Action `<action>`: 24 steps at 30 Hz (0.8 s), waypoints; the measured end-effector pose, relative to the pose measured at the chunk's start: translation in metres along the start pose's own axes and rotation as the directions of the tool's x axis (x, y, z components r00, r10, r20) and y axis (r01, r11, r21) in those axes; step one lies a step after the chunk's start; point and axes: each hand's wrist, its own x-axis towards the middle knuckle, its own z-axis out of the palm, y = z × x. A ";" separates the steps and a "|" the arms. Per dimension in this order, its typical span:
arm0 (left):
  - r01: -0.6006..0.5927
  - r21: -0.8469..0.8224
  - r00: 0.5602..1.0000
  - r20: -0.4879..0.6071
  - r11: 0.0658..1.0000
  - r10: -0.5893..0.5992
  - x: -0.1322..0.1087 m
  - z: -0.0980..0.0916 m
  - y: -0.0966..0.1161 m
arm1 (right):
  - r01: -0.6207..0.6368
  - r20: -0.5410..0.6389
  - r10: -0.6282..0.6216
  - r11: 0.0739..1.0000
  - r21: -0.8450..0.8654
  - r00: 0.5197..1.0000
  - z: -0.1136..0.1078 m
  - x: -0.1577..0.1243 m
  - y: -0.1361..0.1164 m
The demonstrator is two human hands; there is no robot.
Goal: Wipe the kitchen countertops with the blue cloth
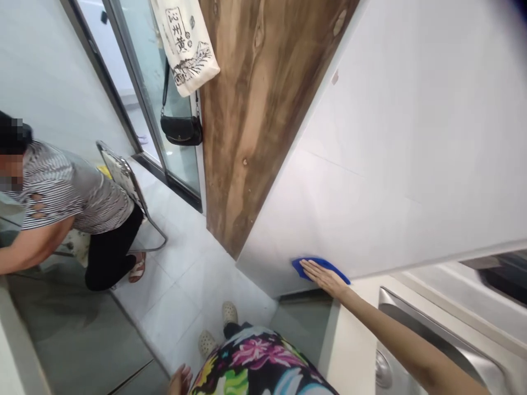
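My right hand presses a blue cloth against the lower part of the white wall. Its fingers lie flat over the cloth, pointing left, and the cloth's edges stick out around them. My right arm reaches over the light countertop and the steel sink. At the bottom edge, beside my flowered clothing, my left hand hangs low. Its fingers are loosely bent, with nothing visible in them, and part of it is cut off by the frame.
A person in a striped top crouches at left by a folding chair. Ahead is a wood-grain panel; beside it hang a black handbag and a printed cloth bag. A sliding glass door stands behind.
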 end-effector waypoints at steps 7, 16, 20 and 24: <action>0.079 -0.023 0.991 0.110 0.997 -0.076 0.029 0.022 0.004 | -0.076 0.136 0.096 0.987 -0.144 0.986 -0.100 0.000 0.023; 0.091 0.003 0.994 0.064 0.996 -0.091 0.023 0.023 0.004 | -0.443 -0.169 0.410 0.828 -0.345 0.897 -0.188 0.125 0.062; 0.083 0.037 0.996 0.031 0.996 -0.084 0.020 0.022 0.005 | -0.554 -0.327 0.461 0.775 -0.303 0.825 -0.168 0.184 0.065; 0.041 0.092 0.999 0.001 0.995 -0.041 0.018 0.028 0.008 | -0.470 -0.266 0.412 0.857 -0.213 0.872 -0.135 0.230 0.059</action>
